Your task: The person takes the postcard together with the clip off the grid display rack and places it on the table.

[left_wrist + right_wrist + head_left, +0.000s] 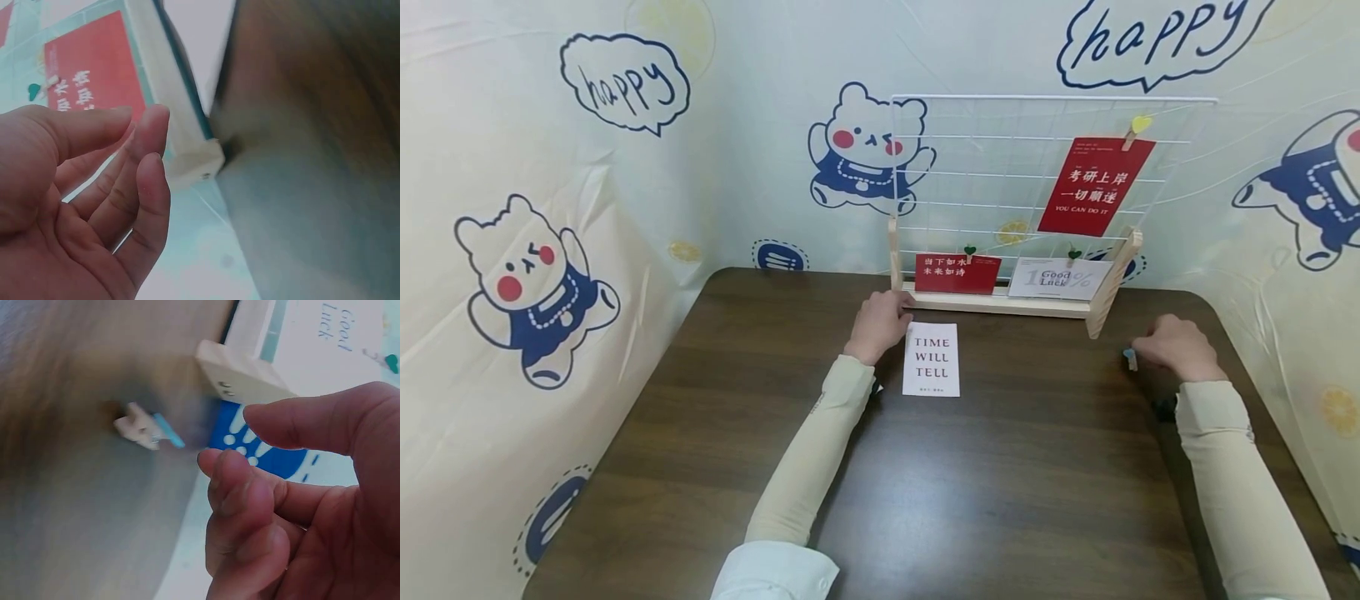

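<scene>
Nothing's being held by L hand [877,321], loosely curled beside rack [1000,305], or R hand [1180,346], digits parted near clip [141,429]; clip's prob. on table [1000,483] (blurry), so a square pinch is being called for.

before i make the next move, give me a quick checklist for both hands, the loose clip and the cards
1. Right hand free: ok, it holds nothing.
2. Loose clip near: ok, it lies on the table close to the right hand, not gripped.
3. Loose card readable: ok, flat and face up, TIME WILL TELL showing.
4. Loose card up on the rack: not ok, it lies on the table.
5. Left hand off the rack: cannot tell, it is by the left end, contact unclear.
6. Tall red card clipped: ok, along its top edge.
</scene>
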